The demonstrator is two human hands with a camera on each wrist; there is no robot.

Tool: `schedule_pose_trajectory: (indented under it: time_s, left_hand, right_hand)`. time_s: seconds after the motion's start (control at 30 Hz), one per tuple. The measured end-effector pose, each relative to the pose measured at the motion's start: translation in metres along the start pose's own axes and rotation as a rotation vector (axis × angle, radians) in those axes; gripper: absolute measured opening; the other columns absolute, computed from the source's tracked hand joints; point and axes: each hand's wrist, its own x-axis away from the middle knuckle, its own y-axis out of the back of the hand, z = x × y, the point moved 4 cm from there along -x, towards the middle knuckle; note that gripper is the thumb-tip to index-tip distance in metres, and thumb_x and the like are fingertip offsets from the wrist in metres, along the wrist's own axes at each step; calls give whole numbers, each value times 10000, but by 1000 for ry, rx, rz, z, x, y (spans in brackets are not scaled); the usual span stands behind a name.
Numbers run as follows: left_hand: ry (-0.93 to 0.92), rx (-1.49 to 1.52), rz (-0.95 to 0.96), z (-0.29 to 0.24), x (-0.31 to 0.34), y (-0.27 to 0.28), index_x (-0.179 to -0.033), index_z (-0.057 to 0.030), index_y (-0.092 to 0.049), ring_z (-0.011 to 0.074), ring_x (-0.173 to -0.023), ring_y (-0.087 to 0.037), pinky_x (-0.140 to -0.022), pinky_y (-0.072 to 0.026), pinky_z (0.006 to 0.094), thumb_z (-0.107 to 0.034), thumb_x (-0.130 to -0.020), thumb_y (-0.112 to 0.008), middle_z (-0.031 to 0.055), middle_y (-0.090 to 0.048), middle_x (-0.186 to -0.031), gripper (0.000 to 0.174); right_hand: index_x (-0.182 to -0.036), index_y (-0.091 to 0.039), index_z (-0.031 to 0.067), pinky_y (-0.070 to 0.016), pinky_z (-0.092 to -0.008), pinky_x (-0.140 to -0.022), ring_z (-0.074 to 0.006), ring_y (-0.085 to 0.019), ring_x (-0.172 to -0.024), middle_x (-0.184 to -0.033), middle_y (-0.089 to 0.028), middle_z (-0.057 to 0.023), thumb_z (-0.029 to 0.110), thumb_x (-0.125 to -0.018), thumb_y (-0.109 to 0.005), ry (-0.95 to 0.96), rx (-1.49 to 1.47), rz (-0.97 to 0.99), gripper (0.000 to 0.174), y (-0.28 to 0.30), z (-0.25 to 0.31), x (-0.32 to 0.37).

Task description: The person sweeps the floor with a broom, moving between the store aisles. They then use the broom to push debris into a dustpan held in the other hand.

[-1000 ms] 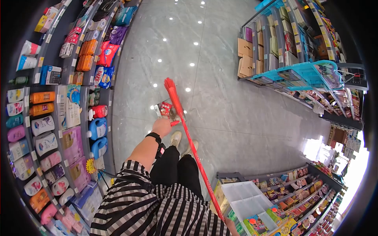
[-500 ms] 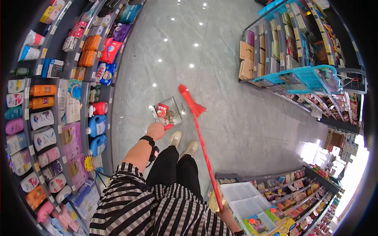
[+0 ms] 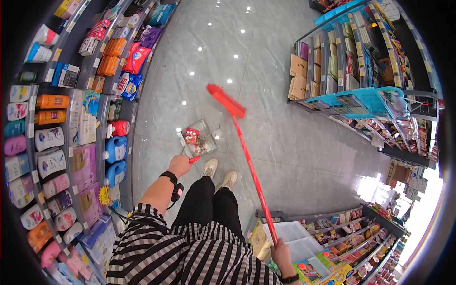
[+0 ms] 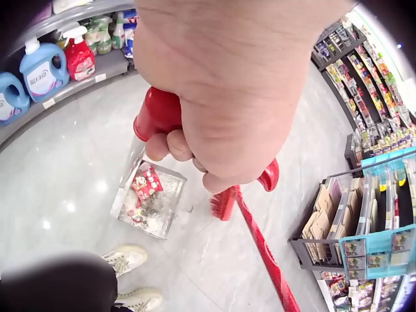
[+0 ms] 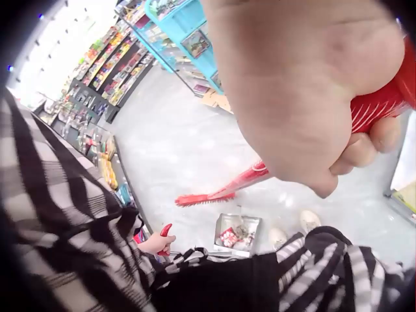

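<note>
The left hand [image 3: 179,166] grips the red handle of a clear dustpan [image 3: 207,131], fingers curled round it in the left wrist view. A red packet [image 3: 191,136] and grey debris lie in the pan, seen too in the left wrist view as a packet [image 4: 147,182]. The right hand [image 3: 282,258] holds the upper part of a long red broom stick [image 3: 252,172]; in the right wrist view the hand [image 5: 312,91] has its fingers wrapped round the stick. The red broom head [image 3: 226,100] is beyond the pan and to its right, apart from it.
Shelves with bottles [image 3: 49,138] and packets line the left side. On the right stands a rack with a blue basket [image 3: 365,102]. Near the lower right are a translucent bin [image 3: 289,236] and snack shelves. Two light shoes [image 3: 229,179] stand just below the dustpan on grey floor.
The broom head swung away from the pan, rightward and then up and left. The right hand came further into view. The left hand and dustpan shifted slightly down and left, exposing the pan's contents.
</note>
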Motion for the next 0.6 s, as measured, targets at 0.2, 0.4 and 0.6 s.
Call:
schedule_pose_trajectory:
  time_s: [0.2,0.4,0.6]
  left_hand:
    - [8,77,-91,24,3,0,-704,-41,-643,349,-676,-591,-644,-470,436,-321,-778,-530,177,-606,-687,311]
    - [50,67,-44,30,6,-8,-768,-51,-652,339,-758,-604,-695,-477,431,-333,-784,-522,170,-626,-777,310]
    - [29,80,-50,37,31,-12,-719,-55,-647,338,-723,-600,-666,-477,430,-331,-787,-517,170,-617,-727,313]
  right_hand:
    - [-857,-467,-18,-457,-487,-659,-417,-577,-723,-712,-585,-239,209,-726,-613,71,-19,6,300,-47,28,-39]
    - [-842,-481,-17,-469,-484,-637,-416,-583,-703,-683,-581,-247,208,-727,-604,182,0,280,281,-64,-10,21]
    - [-888,-484,81,-452,-496,-529,-406,-578,-594,-645,-582,-211,270,-740,-608,51,130,167,270,-97,-90,63]
